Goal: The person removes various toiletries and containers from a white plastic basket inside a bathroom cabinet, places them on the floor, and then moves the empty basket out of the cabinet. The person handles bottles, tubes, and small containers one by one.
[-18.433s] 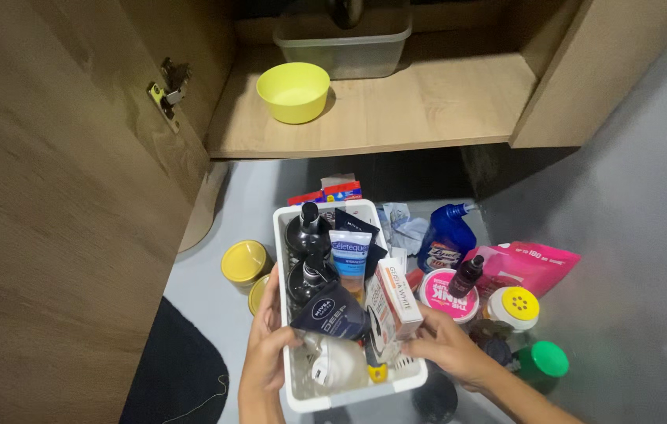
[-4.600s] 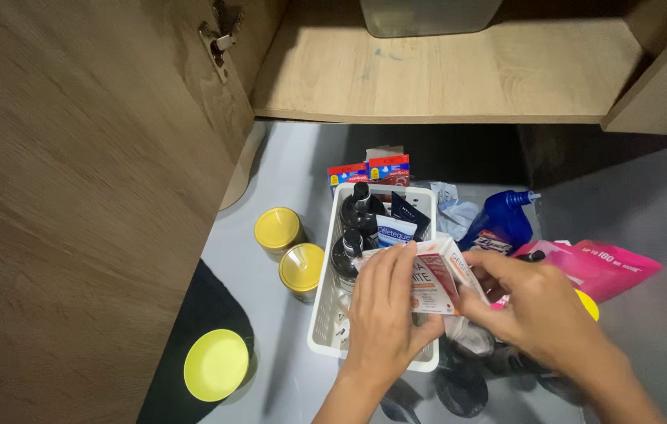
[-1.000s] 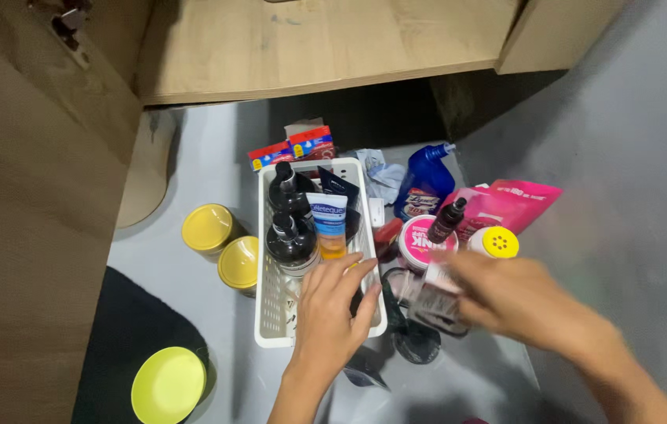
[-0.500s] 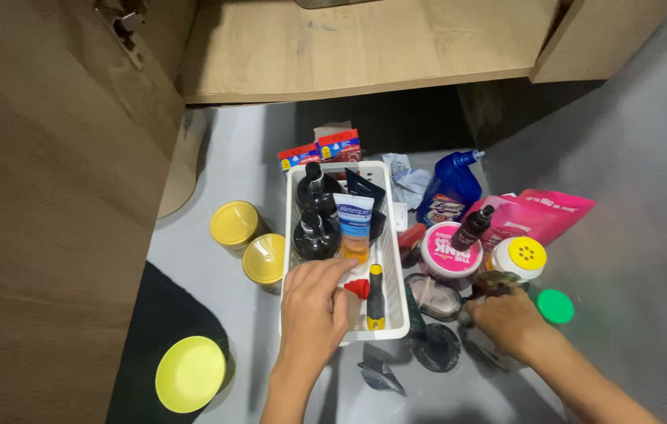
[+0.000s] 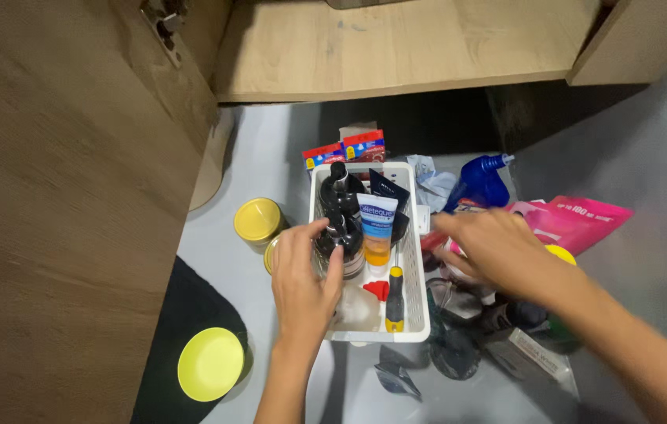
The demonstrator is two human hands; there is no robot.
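Fingers (image 5: 326,263) of the left hand (image 5: 302,286) curl loosely around the lower of two dark pump bottles (image 5: 341,239), thumb at its left side and fingertips on its right, though whether they grip it or only rest against it I cannot tell. That bottle stands upright along the left wall of the white basket (image 5: 416,271), its long axis pointing up toward the camera, and it sits directly ahead of the left palm, so the left hand is clearly the nearer one. Behind it, toward the far end of the basket, stands the second dark pump bottle (image 5: 339,184). Just to the right stands a white tube with an orange end (image 5: 377,229), and a dark pouch (image 5: 387,187) leans in the far right corner. At the near end of the basket lie a yellow-handled screwdriver (image 5: 393,302), a small red piece (image 5: 377,289) and a pale rounded thing (image 5: 357,308) partly under the left wrist. The right hand (image 5: 490,251) hovers spread and blurred outside the basket's right wall, over a clutter of jars and packets on the floor (image 5: 224,212); it seems to hold nothing, though the blur leaves that unsure. A blue pouch (image 5: 481,179) and a pink packet (image 5: 581,222) lie beyond it. Two yellow-lidded tins (image 5: 258,221) sit just left of the basket, and a yellow bowl (image 5: 209,364) sits well apart near the floor's left edge.
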